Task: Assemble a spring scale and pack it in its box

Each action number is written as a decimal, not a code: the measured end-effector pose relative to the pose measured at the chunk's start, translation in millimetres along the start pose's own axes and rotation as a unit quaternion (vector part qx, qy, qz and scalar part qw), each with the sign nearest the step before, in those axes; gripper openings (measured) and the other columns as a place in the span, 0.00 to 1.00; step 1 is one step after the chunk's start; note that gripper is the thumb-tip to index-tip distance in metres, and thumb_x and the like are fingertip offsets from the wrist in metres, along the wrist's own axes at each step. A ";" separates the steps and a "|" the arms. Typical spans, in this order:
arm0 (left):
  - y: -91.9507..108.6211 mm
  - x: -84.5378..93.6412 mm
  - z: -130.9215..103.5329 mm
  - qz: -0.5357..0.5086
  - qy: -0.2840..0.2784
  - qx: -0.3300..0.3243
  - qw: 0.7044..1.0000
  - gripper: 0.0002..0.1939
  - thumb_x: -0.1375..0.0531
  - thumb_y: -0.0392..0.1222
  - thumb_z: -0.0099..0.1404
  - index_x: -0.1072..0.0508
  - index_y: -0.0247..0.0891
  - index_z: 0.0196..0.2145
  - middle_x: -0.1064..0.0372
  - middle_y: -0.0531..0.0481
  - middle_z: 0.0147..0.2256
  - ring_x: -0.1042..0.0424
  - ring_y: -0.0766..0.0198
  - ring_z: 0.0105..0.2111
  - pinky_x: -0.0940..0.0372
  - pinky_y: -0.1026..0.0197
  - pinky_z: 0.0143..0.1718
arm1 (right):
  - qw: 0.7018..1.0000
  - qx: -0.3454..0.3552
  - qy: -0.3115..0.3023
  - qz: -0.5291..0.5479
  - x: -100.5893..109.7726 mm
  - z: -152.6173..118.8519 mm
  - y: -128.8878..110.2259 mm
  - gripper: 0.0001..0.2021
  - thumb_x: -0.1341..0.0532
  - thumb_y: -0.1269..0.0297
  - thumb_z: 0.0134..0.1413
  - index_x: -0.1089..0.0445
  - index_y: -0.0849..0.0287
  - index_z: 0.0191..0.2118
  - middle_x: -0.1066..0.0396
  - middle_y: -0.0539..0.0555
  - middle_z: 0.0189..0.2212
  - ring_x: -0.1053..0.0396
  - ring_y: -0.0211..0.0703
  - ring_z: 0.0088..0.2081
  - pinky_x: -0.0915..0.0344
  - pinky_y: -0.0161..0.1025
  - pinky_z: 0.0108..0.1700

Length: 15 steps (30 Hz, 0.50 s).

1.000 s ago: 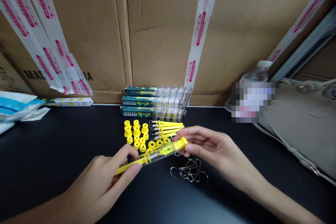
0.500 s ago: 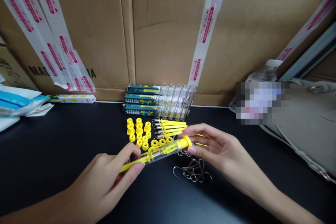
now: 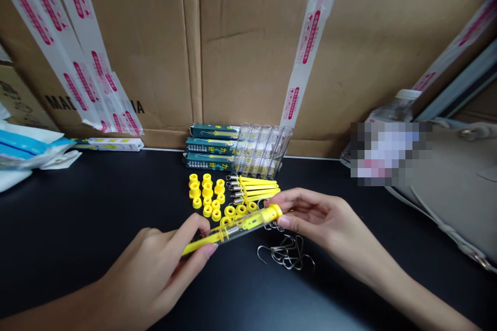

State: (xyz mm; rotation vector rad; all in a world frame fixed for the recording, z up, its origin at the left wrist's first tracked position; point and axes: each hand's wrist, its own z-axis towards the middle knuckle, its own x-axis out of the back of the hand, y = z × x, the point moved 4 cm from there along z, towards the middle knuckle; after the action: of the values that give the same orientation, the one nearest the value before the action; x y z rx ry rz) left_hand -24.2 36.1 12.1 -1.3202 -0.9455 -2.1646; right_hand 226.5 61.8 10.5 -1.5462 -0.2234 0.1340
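Observation:
Slanting across the middle is a tubular spring scale, a clear tube with a yellow strip and metal spring inside. My left hand is closed around its lower left part, thumb and fingers on the tube. At the upper right end, my right hand pinches the yellow end cap between thumb and fingers. Behind the tube lie yellow caps and rings and several yellow inner rods with springs. Below the right hand is a tangle of metal hooks.
Several clear tubes rest by a stack of green boxes against a large cardboard box. A water bottle and a pale bag are at the right. Plastic packaging lies at the left.
The right hand and the end cap have shifted slightly left and down. The cap appears closer to the tube. The left hand keeps its hold.

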 end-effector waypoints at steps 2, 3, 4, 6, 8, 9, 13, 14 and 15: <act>2.1 0.7 1.4 0.021 0.011 -0.015 1.000 0.07 0.53 0.44 0.77 0.37 0.43 0.44 0.39 0.66 0.16 0.38 0.69 0.10 0.47 0.67 0.14 | 1.000 -0.002 0.000 -0.002 0.1 0.6 0.3 0.11 0.26 0.63 0.49 0.20 0.56 0.40 0.20 0.52 0.37 0.24 0.38 0.40 0.28 0.30 0.44; 2.9 1.2 2.0 0.033 0.019 -0.018 0.999 0.08 0.54 0.44 0.78 0.37 0.42 0.45 0.39 0.66 0.16 0.38 0.69 0.09 0.47 0.66 0.14 | 1.000 -0.003 0.002 -0.004 0.1 0.8 0.5 0.12 0.26 0.63 0.48 0.20 0.56 0.40 0.20 0.52 0.37 0.24 0.38 0.40 0.28 0.30 0.44; 3.6 1.6 2.4 0.046 0.026 -0.021 0.998 0.09 0.55 0.45 0.78 0.37 0.42 0.46 0.40 0.67 0.15 0.38 0.69 0.08 0.47 0.66 0.13 | 1.000 -0.004 0.005 -0.006 0.0 0.9 1.1 0.12 0.26 0.63 0.48 0.20 0.56 0.40 0.20 0.53 0.37 0.24 0.38 0.39 0.28 0.30 0.44; 4.8 2.1 2.3 0.077 0.044 -0.028 0.996 0.12 0.57 0.47 0.79 0.37 0.42 0.48 0.42 0.68 0.13 0.38 0.67 0.08 0.47 0.65 0.12 | 1.000 -0.009 0.005 0.003 -1.1 1.2 3.2 0.13 0.26 0.61 0.48 0.20 0.57 0.41 0.21 0.53 0.36 0.24 0.38 0.37 0.27 0.30 0.41; 5.5 1.8 1.0 0.104 0.057 -0.038 0.992 0.15 0.58 0.48 0.79 0.36 0.42 0.48 0.37 0.66 0.14 0.34 0.66 0.09 0.45 0.63 0.14 | 1.000 -0.018 -0.002 0.017 -3.0 1.6 6.3 0.14 0.26 0.59 0.49 0.21 0.58 0.41 0.22 0.52 0.33 0.25 0.37 0.33 0.27 0.31 0.36; 5.7 1.4 0.2 0.115 0.060 -0.045 0.991 0.15 0.59 0.48 0.80 0.36 0.42 0.47 0.32 0.65 0.17 0.31 0.66 0.10 0.43 0.63 0.15 | 0.999 -0.023 -0.006 0.021 -3.8 1.9 7.9 0.15 0.27 0.58 0.50 0.21 0.58 0.42 0.22 0.52 0.32 0.25 0.37 0.31 0.27 0.31 0.33; 5.8 -0.3 -2.5 0.138 0.064 -0.054 0.987 0.17 0.60 0.48 0.80 0.34 0.42 0.46 0.22 0.62 0.25 0.26 0.66 0.14 0.40 0.60 0.17 | 1.000 -0.023 -0.011 0.009 -4.2 3.4 10.8 0.16 0.27 0.56 0.51 0.22 0.60 0.42 0.23 0.53 0.30 0.26 0.37 0.29 0.28 0.33 0.33; 6.4 -0.2 -2.6 0.144 0.069 -0.059 0.985 0.18 0.60 0.49 0.80 0.34 0.42 0.45 0.22 0.62 0.24 0.26 0.66 0.14 0.41 0.60 0.16 | 1.000 -0.022 -0.011 0.003 -3.9 3.6 10.7 0.16 0.28 0.56 0.51 0.22 0.60 0.43 0.23 0.53 0.30 0.26 0.38 0.29 0.28 0.34 0.33; 7.2 0.3 -2.4 0.152 0.076 -0.062 0.983 0.19 0.60 0.49 0.80 0.33 0.42 0.45 0.23 0.62 0.23 0.26 0.66 0.14 0.41 0.59 0.15 | 1.000 -0.021 -0.011 -0.003 -3.5 3.6 10.5 0.17 0.28 0.55 0.51 0.22 0.60 0.43 0.23 0.53 0.30 0.26 0.38 0.30 0.28 0.34 0.34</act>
State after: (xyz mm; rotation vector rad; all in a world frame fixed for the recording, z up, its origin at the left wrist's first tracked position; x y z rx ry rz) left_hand -21.0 29.5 13.9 -1.2416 -0.5178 -2.0754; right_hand 222.8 64.8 -0.2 -1.5871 -0.2500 0.1431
